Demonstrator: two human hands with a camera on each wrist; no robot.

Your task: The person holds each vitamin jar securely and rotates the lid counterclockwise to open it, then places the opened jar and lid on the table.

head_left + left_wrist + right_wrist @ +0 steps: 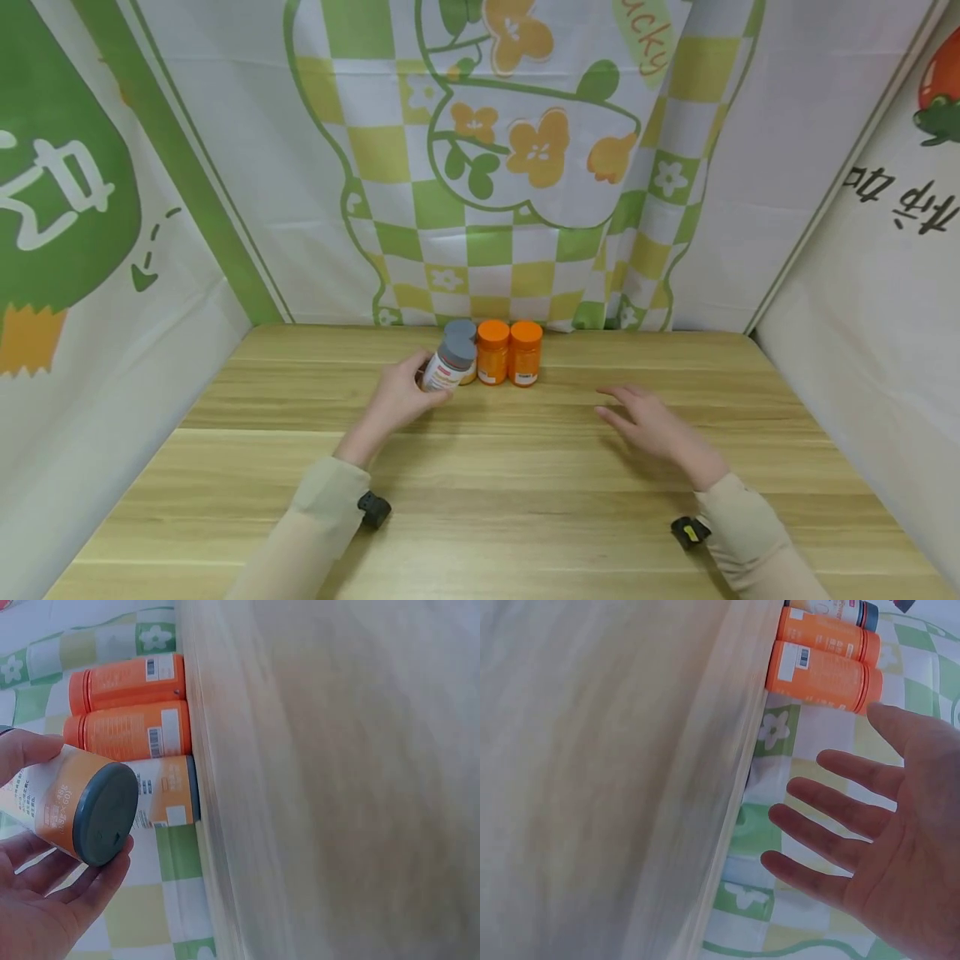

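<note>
My left hand (401, 392) grips a white-and-orange pill bottle (443, 372) with a grey cap, tilted and lifted off the table. In the left wrist view its dark base (106, 814) faces the camera, thumb on one side and fingers on the other. Behind it a second grey-capped bottle (166, 792) stands upright on the table, partly hidden in the head view. Two orange bottles (492, 353) with orange lids stand in a row beside that one. To their right, my right hand (651, 422) hovers over the table with spread fingers, holding nothing.
The wooden table (525, 500) reaches back to a patterned cloth (517, 258) hanging right behind the bottles. Printed white cloth walls (862, 333) enclose the left and right sides. Each wrist wears a small black camera (372, 509).
</note>
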